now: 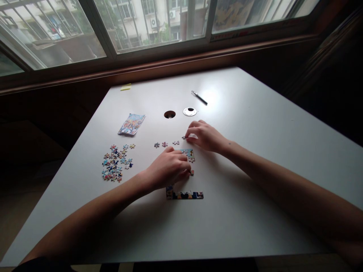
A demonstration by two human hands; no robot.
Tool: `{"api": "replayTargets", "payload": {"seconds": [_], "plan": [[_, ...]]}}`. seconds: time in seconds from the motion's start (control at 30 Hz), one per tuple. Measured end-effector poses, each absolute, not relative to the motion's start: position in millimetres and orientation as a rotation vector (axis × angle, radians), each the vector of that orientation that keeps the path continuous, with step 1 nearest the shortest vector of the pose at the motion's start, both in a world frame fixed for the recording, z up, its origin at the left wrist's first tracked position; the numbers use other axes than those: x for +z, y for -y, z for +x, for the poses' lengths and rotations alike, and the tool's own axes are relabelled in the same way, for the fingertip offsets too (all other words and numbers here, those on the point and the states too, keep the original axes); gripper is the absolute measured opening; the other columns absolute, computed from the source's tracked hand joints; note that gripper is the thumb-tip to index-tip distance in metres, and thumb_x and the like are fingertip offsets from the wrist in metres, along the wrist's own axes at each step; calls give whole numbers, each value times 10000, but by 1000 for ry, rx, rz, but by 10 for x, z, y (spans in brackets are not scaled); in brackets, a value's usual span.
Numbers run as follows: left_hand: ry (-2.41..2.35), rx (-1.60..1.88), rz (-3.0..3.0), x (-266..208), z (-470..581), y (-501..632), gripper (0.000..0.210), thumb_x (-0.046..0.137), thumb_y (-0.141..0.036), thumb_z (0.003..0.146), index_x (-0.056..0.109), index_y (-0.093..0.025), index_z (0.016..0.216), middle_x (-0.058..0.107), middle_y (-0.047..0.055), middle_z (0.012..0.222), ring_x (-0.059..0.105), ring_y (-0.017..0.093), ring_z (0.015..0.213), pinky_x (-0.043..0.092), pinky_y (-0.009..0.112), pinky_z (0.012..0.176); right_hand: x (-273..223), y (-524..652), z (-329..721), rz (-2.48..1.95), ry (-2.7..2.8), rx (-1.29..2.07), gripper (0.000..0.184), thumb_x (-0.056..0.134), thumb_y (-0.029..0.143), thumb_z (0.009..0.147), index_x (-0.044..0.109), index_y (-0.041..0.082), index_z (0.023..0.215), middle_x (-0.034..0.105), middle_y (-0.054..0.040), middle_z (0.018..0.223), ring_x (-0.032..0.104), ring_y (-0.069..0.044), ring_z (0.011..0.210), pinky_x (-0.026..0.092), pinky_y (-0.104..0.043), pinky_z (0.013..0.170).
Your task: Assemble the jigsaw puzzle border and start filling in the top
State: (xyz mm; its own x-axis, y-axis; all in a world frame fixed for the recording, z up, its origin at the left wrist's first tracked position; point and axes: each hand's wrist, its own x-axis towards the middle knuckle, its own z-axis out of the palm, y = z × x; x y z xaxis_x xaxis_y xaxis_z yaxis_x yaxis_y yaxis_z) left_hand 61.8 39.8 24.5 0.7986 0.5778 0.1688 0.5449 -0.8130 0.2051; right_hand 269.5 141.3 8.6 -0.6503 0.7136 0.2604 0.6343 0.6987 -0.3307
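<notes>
My left hand (171, 166) is closed over a small puzzle piece (192, 173) near the right side of a partly joined jigsaw. The puzzle's dark bottom strip (185, 195) lies below that hand, and a light-blue top corner section (189, 153) shows just above its fingers. Part of the puzzle is hidden beneath the hand. Farther back, my right hand (204, 136) pinches another puzzle piece (184, 138) between thumb and fingers, at the table surface. Several single pieces (165, 144) lie in a row to its left.
A heap of loose puzzle pieces (113, 166) spreads at the left, below a colourful packet (132, 124). Behind my hands are a round hole (169, 114), a metal ring cover (190, 112) and a pen (199, 98). A yellow note (126, 87) sits at the far edge.
</notes>
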Motion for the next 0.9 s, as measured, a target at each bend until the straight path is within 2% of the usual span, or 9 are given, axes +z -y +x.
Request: {"api": "replayTargets", "payload": {"seconds": [0.17, 0.3, 0.47, 0.53, 0.63, 0.73, 0.9], "plan": [[-907, 381, 2792, 333, 541, -504, 67, 665, -281, 884, 720, -243, 891, 711, -15, 892, 616, 150, 829, 344, 305, 797, 163, -1429, 2706, -1104, 2545, 434, 165, 584, 222, 871, 728, 145, 896, 664, -107, 972, 583, -173, 783, 450, -313, 710], [-1379, 664, 2646, 278, 339, -769, 82, 676, -282, 875, 723, -217, 891, 698, 6, 837, 611, 166, 799, 389, 319, 798, 191, -1455, 2720, -1099, 2563, 531, 104, 622, 200, 800, 698, 142, 842, 673, -74, 834, 567, -153, 691, 432, -301, 648], [-1604, 710, 2597, 105, 201, -936, 74, 670, -248, 881, 732, -210, 896, 710, 35, 879, 613, 198, 839, 438, 378, 836, 324, -1436, 2751, -1103, 2620, 638, 84, 637, 193, 769, 693, 171, 828, 683, -31, 785, 561, -133, 664, 421, -281, 622], [-1518, 774, 2635, 98, 244, -896, 88, 651, -252, 903, 727, -207, 904, 704, 43, 896, 615, 201, 862, 457, 390, 852, 432, -1382, 2747, -1084, 2624, 728, 104, 642, 221, 778, 713, 182, 843, 694, -23, 795, 578, -130, 681, 427, -275, 641], [-1142, 898, 2654, 148, 370, -770, 126, 643, -263, 923, 701, -200, 1016, 696, 65, 1007, 630, 190, 937, 504, 349, 848, 584, -1276, 2719, -999, 2630, 1019, 123, 629, 232, 782, 724, 189, 848, 689, -7, 761, 580, -120, 666, 416, -258, 621], [-911, 945, 2580, 181, 489, -643, 184, 639, -242, 935, 658, -189, 1111, 700, 71, 1046, 656, 163, 935, 537, 300, 822, 646, -1199, 2686, -985, 2556, 1318, 88, 640, 241, 772, 664, 173, 823, 655, 1, 713, 564, -117, 629, 395, -242, 557], [-811, 991, 2535, 127, 556, -568, 90, 628, -213, 940, 682, -180, 1004, 699, 71, 1049, 676, 159, 937, 559, 300, 831, 617, -1196, 2672, -1050, 2399, 1582, 122, 669, 238, 752, 565, 181, 780, 614, 3, 685, 579, -130, 627, 417, -242, 541]]}}
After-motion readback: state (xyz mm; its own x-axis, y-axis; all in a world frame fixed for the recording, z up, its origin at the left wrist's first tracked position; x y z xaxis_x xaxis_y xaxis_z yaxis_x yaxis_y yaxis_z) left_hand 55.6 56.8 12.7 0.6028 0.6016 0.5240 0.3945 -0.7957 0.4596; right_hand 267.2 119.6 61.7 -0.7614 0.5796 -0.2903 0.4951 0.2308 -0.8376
